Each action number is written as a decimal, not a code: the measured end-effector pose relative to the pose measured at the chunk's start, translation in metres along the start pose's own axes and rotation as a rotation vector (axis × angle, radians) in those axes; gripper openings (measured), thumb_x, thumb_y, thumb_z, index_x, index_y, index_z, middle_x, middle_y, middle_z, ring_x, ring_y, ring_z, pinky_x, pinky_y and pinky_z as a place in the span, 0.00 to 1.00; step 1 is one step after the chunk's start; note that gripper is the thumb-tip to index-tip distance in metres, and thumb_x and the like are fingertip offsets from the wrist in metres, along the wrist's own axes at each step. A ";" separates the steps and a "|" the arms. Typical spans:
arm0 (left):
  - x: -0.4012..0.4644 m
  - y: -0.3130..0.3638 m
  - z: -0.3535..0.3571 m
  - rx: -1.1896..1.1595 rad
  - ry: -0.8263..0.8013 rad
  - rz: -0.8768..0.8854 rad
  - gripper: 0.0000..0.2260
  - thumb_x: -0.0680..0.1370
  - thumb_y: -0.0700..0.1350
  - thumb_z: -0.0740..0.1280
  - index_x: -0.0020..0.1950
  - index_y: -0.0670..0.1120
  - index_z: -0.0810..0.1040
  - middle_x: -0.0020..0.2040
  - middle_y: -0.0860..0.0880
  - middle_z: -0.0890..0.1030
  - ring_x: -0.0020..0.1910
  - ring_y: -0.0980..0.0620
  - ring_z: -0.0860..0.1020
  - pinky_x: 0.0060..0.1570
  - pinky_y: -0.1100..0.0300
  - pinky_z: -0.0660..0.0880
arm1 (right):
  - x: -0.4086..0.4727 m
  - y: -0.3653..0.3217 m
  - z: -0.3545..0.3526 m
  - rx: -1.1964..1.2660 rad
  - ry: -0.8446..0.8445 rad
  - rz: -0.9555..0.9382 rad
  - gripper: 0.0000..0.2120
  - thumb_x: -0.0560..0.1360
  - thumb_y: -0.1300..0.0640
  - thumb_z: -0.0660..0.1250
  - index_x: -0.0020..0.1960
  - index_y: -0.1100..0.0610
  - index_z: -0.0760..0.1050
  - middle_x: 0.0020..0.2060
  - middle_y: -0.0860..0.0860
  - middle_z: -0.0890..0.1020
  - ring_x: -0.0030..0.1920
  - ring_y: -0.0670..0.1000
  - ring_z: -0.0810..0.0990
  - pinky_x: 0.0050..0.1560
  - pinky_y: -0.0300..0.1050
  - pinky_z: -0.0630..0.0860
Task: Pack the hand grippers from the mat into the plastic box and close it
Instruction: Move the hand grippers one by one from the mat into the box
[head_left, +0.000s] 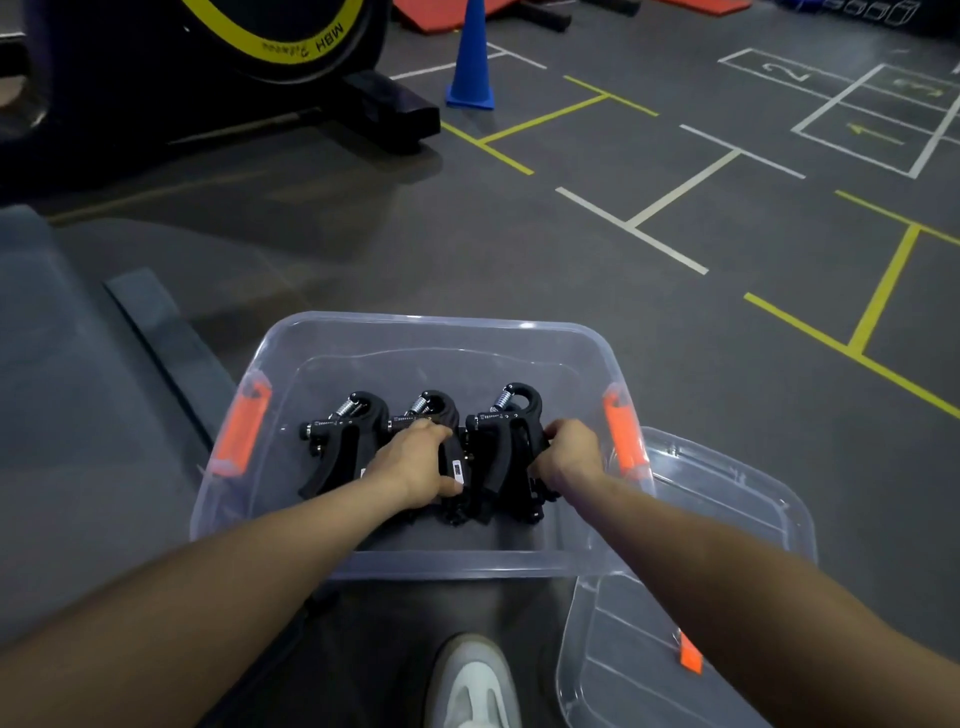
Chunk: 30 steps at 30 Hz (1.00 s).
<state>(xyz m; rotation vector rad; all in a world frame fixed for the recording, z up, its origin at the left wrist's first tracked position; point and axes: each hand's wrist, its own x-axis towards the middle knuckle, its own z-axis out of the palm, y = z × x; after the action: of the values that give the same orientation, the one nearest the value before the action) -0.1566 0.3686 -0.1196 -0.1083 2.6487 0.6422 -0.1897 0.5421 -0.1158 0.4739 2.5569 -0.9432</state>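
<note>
Grippers in the box, lid still off

Inside the clear plastic box (415, 564), three groups of black hand grippers (340, 441) stand in a row; the left hand (415, 462) curls round the middle one, the right hand (569, 454) grips the one nearest the box's right wall. Packing looks nearly done; closing remains, since the lid (727, 499) lies just right of the box. A grey mat (78, 389) lies left of the box, and beyond it grey flooring with taped lines, a blue cone (470, 62) and an exercise machine (260, 78).
</note>
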 end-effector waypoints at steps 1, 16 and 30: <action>0.000 -0.001 0.001 0.007 -0.011 -0.003 0.35 0.70 0.51 0.73 0.73 0.49 0.62 0.72 0.51 0.64 0.71 0.49 0.65 0.69 0.52 0.66 | 0.001 0.000 0.001 0.012 -0.002 -0.004 0.11 0.67 0.67 0.66 0.49 0.60 0.78 0.43 0.57 0.82 0.49 0.60 0.82 0.51 0.55 0.80; -0.029 -0.028 -0.043 -0.028 0.112 -0.006 0.27 0.71 0.50 0.72 0.69 0.48 0.69 0.67 0.48 0.70 0.67 0.47 0.70 0.67 0.52 0.67 | -0.026 -0.056 0.006 0.135 -0.039 -0.208 0.21 0.70 0.66 0.70 0.63 0.60 0.74 0.45 0.52 0.76 0.46 0.51 0.75 0.52 0.39 0.71; -0.200 -0.212 -0.138 -0.157 0.439 -0.439 0.21 0.73 0.45 0.69 0.65 0.43 0.72 0.65 0.42 0.71 0.64 0.45 0.72 0.63 0.60 0.68 | -0.186 -0.231 0.164 -0.139 -0.366 -0.653 0.22 0.71 0.59 0.72 0.63 0.61 0.74 0.56 0.57 0.81 0.54 0.53 0.79 0.56 0.42 0.72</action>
<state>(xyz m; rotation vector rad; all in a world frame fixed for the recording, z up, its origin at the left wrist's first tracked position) 0.0101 0.1129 -0.0163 -0.9433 2.8255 0.7346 -0.0899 0.2323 -0.0218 -0.5632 2.4250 -0.9275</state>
